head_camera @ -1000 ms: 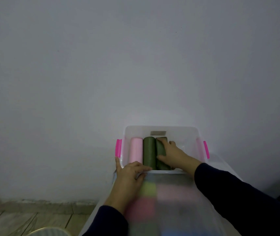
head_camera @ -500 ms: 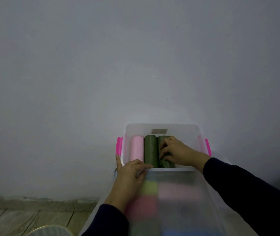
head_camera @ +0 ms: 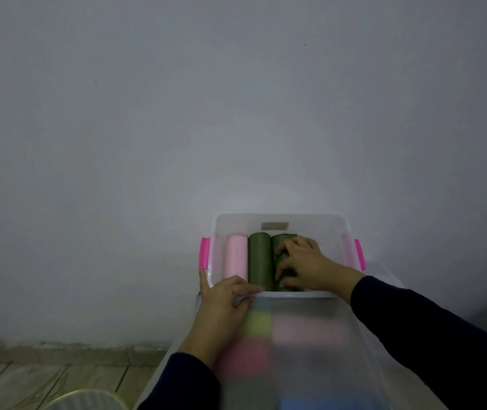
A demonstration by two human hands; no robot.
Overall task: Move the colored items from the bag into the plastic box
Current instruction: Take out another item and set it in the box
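The plastic box [head_camera: 280, 221] stood against the wall [head_camera: 177, 113]. In it lay a pink roll [head_camera: 235, 255], a green roll [head_camera: 260, 261] and a second green roll [head_camera: 283, 244] side by side. The right hand [head_camera: 304, 263] was curled over the second green roll, fingers bent on it. The left hand [head_camera: 224, 303] pressed, fingers spread, on the near rim. Blurred colored shapes [head_camera: 258, 324], perhaps more items, showed through a clear surface below.

One pink roll [head_camera: 236, 255], two green rolls [head_camera: 260, 261], one plastic box [head_camera: 280, 221], two pink latches [head_camera: 204, 253].
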